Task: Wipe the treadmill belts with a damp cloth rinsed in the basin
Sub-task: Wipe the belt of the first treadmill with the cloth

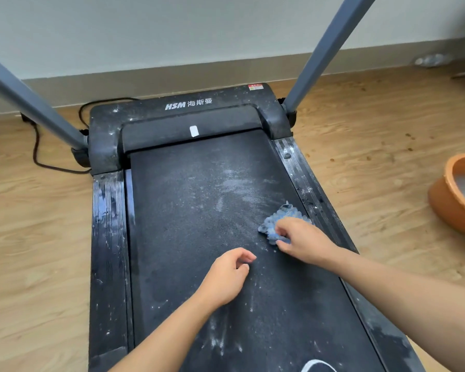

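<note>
Wiping stage, head view. The right hand (304,240) pinches a crumpled blue cloth (282,217) between curled fingers and presses it onto the treadmill belt (188,210), at the belt's right edge, just beside the right side rail (304,183). The left hand (226,277) holds nothing. Its fingers are loosely curled, low over the middle of the belt, and we cannot tell whether it touches. The belt's long axis runs away from us towards the motor cover (172,110) and the wall. The cloth is bunched and shows no clear long axis, only one peaked corner pointing up the belt. White dust lies in patches ahead of the cloth and near the bottom edge of the view, so we judge the wipe to be partly done. The next move calls for firm strokes across the dusty centre, then a rinse in the orange basin (446,205), which stands on the floor to the right, well apart from the treadmill.
</note>
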Tool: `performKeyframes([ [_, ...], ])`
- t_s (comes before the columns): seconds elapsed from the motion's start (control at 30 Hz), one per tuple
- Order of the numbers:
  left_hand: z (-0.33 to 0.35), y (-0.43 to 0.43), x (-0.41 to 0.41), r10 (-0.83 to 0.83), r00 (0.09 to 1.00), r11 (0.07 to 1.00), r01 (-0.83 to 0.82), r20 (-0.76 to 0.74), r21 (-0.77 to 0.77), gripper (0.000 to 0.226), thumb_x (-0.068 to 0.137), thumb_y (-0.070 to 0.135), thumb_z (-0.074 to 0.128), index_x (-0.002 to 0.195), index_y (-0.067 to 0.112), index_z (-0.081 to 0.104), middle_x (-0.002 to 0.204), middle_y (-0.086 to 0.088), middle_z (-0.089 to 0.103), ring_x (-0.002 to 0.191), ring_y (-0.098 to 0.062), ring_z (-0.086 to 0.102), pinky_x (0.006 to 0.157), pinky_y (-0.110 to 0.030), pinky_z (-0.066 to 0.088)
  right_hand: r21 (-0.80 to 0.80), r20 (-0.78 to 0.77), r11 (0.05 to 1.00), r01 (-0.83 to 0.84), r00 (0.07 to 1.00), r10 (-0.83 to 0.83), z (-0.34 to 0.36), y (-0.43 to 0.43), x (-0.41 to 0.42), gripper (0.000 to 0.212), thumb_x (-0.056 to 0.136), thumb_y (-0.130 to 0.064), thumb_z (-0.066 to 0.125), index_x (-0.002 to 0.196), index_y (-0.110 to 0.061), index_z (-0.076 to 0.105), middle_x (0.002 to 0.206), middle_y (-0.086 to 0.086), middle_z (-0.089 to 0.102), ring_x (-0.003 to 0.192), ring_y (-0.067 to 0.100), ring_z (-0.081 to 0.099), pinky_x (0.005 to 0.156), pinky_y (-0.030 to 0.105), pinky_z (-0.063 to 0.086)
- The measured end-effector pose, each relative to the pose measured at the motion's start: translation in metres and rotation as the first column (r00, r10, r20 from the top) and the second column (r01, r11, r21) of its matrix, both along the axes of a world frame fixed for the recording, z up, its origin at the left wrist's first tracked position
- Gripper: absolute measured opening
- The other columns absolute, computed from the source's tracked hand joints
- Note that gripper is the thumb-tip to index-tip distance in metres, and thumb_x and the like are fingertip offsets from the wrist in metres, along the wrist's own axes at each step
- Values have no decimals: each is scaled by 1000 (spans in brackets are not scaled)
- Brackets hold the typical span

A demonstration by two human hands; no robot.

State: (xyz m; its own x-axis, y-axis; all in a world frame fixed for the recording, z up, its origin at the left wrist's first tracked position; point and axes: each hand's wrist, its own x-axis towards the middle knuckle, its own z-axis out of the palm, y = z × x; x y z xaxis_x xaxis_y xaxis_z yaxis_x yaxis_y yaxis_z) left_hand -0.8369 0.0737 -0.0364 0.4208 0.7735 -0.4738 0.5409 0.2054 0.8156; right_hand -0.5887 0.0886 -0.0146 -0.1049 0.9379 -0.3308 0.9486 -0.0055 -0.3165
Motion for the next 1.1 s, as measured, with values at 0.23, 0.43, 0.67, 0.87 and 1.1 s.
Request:
performKeyframes([
  [0.23, 18, 23, 22, 640, 727, 581, -244, 250, -777, 71, 102, 69, 44, 127, 6, 65, 124, -19, 74, 116, -32, 72, 112, -47, 50, 101, -188, 993, -59, 979, 77, 29, 4, -47, 13, 83, -32, 62, 90, -29, 52, 83, -10, 59, 79, 13, 56, 72, 37, 51],
  [0.43, 26, 37, 4, 755, 614, 550, -398, 232, -734, 38, 95, 17, 62, 128, -1, 69, 106, -16, 77, 85, -26, 73, 76, -38, 60, 173, -314, 977, -125, 933, 175, 25, -7, -69, 13, 91, -42, 66, 89, -29, 62, 90, -10, 56, 88, 7, 52, 77, 30, 48],
  [0.67, 40, 36, -15, 773, 440, 615, -347, 456, -708, 32, 102, -3, 49, 130, 4, 65, 123, -18, 75, 102, -26, 76, 87, -39, 63, -677, -539, 687, 265, 457, -707, 43, 8, -54, 64, 90, -72, 61, 117, -16, 76, 112, 0, 79, 102, 16, 74, 94, 35, 54],
  [0.87, 41, 26, -11, 649, 483, 760, -451, 588, -468, 34, 101, -6, 53, 131, 5, 64, 127, -14, 74, 117, -24, 70, 101, -33, 54, -684, -669, 682, 259, 151, -728, 52, 15, -78, 34, 93, -23, 77, 123, -9, 70, 122, 11, 76, 110, 19, 75, 104, 35, 51],
  [1.1, 42, 37, -30, 615, 586, 775, -570, 527, -272, 23, 97, 11, 73, 119, 6, 71, 113, -11, 79, 111, -28, 74, 104, -43, 55, -432, -785, 823, 369, 296, -545, 59, 29, -85, 10, 92, -18, 79, 97, -10, 74, 99, 7, 74, 96, 14, 69, 102, 37, 55],
])
